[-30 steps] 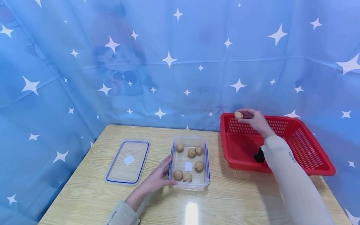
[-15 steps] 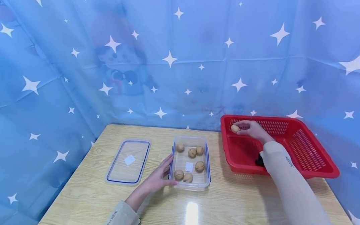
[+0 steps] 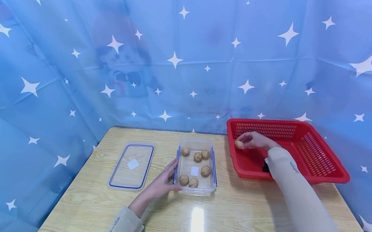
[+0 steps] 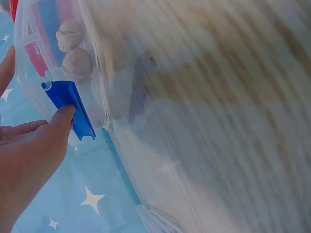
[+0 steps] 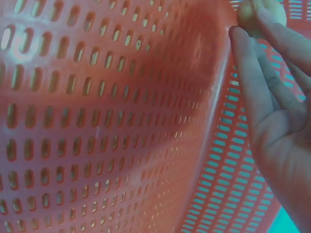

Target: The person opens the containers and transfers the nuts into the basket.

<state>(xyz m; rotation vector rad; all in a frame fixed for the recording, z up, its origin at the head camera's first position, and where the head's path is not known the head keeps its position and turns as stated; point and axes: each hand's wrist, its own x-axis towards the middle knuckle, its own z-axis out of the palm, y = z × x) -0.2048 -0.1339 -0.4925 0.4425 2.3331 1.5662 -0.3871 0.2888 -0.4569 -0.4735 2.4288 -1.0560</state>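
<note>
Six walnuts [image 3: 205, 171] lie in a clear plastic food container [image 3: 198, 191] on the wood-grain desk [image 3: 238, 208]: one by the far left corner, two close together toward the far right, one along the right wall, and two side by side near the front left. A white square label [image 3: 194, 171] shows at the container's bottom. The left hand [image 3: 164, 182] is spread against the container's left side, its thumb at the near left corner; the left wrist view shows a finger touching a blue side clip [image 4: 81, 116]. The container's clear lid [image 3: 132, 177], edged in blue and bearing its own white square, lies flat on the desk to the left, apart from it. On the right stands a red plastic basket [image 3: 329, 178] with slotted walls. Reaching into it, the right hand [image 3: 256, 139] pinches another walnut [image 3: 239, 144] between thumb and fingers, close to the basket's left wall; whether the nut touches the basket cannot be told. A blue star-patterned cloth [image 3: 190, 78] hangs behind the desk.
</note>
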